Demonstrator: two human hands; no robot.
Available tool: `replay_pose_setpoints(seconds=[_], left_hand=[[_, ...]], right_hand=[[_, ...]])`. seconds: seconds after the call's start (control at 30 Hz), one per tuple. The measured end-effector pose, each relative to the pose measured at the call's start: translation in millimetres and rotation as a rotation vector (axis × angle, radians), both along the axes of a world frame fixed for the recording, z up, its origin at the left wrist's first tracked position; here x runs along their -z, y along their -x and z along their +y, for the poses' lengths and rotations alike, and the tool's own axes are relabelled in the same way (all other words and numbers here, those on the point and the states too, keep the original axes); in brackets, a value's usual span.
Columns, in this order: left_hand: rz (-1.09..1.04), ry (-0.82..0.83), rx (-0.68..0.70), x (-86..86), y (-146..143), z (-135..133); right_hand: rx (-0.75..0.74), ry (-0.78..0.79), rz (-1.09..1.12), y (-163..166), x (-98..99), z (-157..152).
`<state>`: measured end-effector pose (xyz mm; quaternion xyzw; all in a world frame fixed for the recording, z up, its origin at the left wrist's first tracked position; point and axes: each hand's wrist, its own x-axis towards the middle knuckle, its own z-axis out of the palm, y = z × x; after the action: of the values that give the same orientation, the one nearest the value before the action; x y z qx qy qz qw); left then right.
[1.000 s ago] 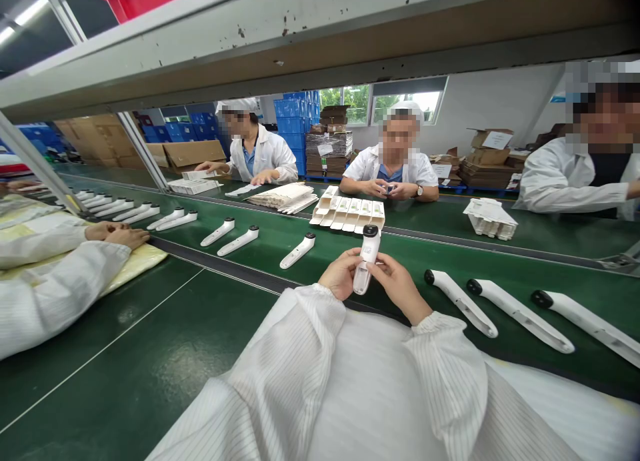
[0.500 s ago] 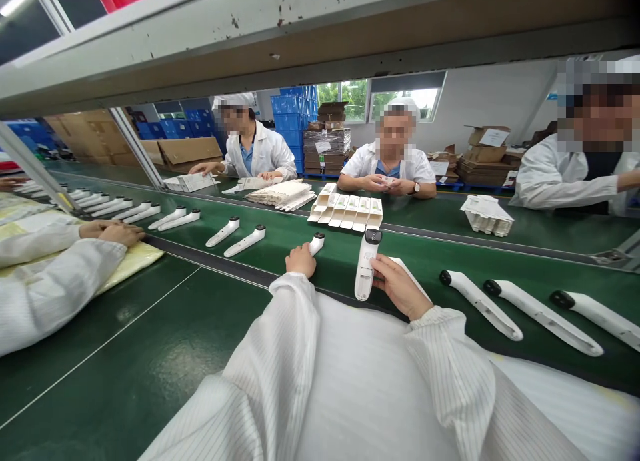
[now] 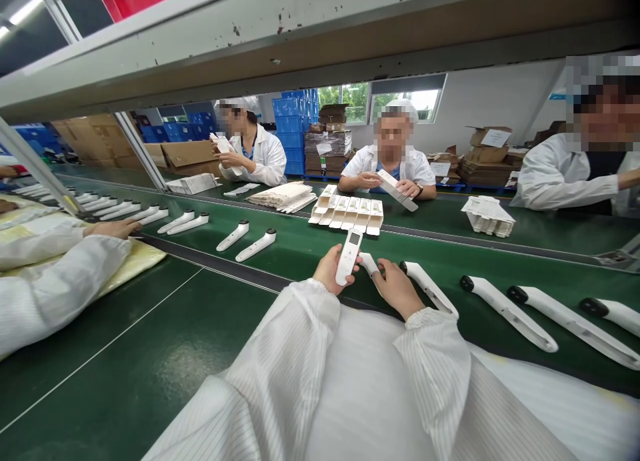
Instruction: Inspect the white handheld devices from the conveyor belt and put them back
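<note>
Over the green conveyor belt (image 3: pixel 295 257), left hand (image 3: pixel 336 269) clenches a white handheld device (image 3: pixel 349 256), held tilted. Right hand (image 3: pixel 397 287), half open, touches a second device (image 3: pixel 369 263). Beyond them, a white cardboard tray (image 3: pixel 346 211) with upright compartments sits on the belt.

Layout from my side: conveyor belt (image 3: pixel 295 251) runs left-right in front of me, under a steel shelf beam (image 3: pixel 300 54). Row of plastic wands (image 3: pixel 256 246) lies on it left of my hands, second row (image 3: pixel 533 317) right. My left hand (image 3: pixel 334 269) holds one wand (image 3: pixel 349 256) over the belt; my right hand (image 3: pixel 397 287) is just beside it. Past the belt rail, straight ahead: moulded pulp tray (image 3: pixel 346 209). Paper stack (image 3: pixel 283 195) left of it, second tray (image 3: pixel 487 216) right. Co-worker (image 3: pixel 387 174) sits behind the first tray, another (image 3: pixel 253 151) further left, third (image 3: pixel 565 174) far right. Sleeved arm (image 3: pixel 60 261) on my left. Cartons on pallets (image 3: pixel 485 164) behind them.
</note>
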<state>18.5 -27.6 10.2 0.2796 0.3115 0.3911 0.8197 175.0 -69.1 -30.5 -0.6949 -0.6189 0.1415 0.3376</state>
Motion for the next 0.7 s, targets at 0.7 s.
replay_pose_setpoints(seconds=[0.7], left_hand=[[0.145, 0.005, -0.340, 7.2, 4, 6]], right_hand=[[-0.336, 0.157, 1.206, 14, -20.3, -12]])
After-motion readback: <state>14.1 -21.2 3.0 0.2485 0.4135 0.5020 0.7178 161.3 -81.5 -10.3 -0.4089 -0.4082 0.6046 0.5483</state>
